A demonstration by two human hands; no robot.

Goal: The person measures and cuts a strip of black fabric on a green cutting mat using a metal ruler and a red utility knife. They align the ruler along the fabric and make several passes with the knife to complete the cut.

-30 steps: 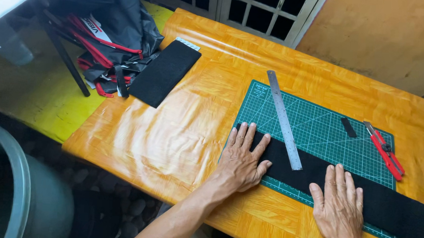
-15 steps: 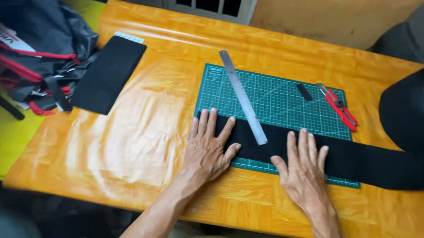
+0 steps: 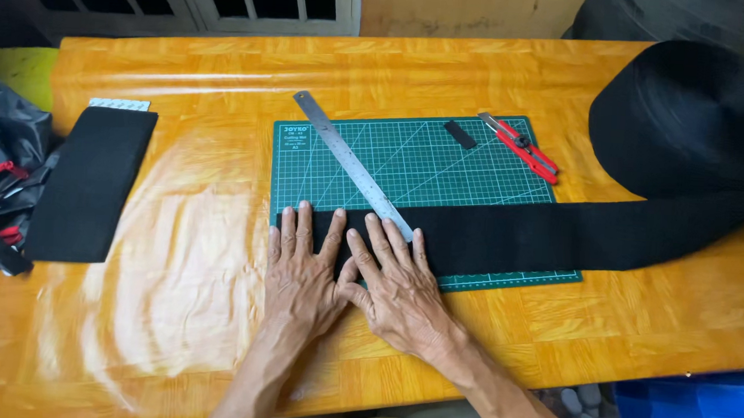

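Left hand (image 3: 301,269) and right hand (image 3: 395,284), both spread flat with palms down and thumbs touching, press the free end of a wide black woven strap (image 3: 517,235) onto a green gridded cutting mat (image 3: 410,155), evidently to keep it flat and square. The strap feeds from a large black roll (image 3: 687,116) at right. A steel ruler (image 3: 349,160) lies diagonally across the mat; a red-handled cutter (image 3: 520,146) rests at its far edge. The mat's corner marking is small and white.

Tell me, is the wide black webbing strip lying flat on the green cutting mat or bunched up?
Flat: the wide black webbing strip lies spread across the green cutting mat, both hands pressing its end.
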